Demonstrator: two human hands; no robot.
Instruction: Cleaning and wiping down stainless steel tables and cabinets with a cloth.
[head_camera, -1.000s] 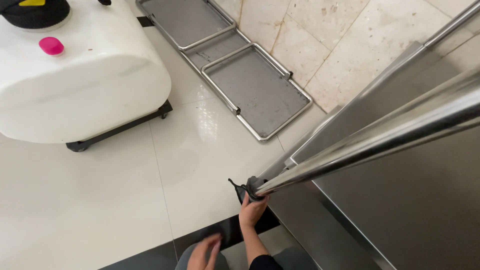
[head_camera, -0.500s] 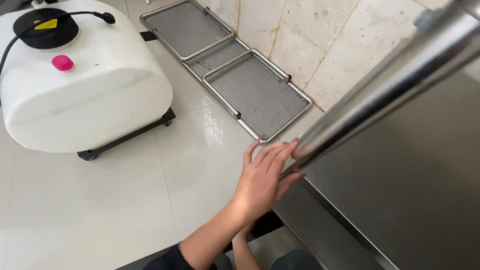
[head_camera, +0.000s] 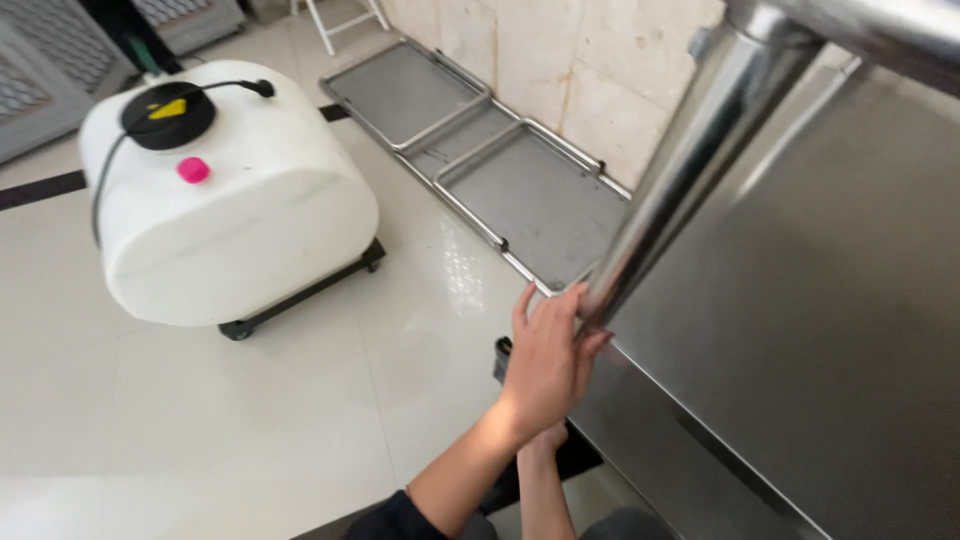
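Polished steel tube (head_camera: 690, 160) under an open hand, beside a stainless steel cabinet (head_camera: 800, 330).

The tube was round, bright and mirror-smooth, running on a slant from the upper right of the scene down toward the near centre, where its lower end met the cabinet's corner edge. At its top it joined a second, thicker steel bar crossing the far right corner. The left hand (head_camera: 545, 360) lay against the tube's lower end, fingers spread and touching the metal, not closed around it. The cabinet's flat grey brushed panel filled the right side, sloping away below the tube.
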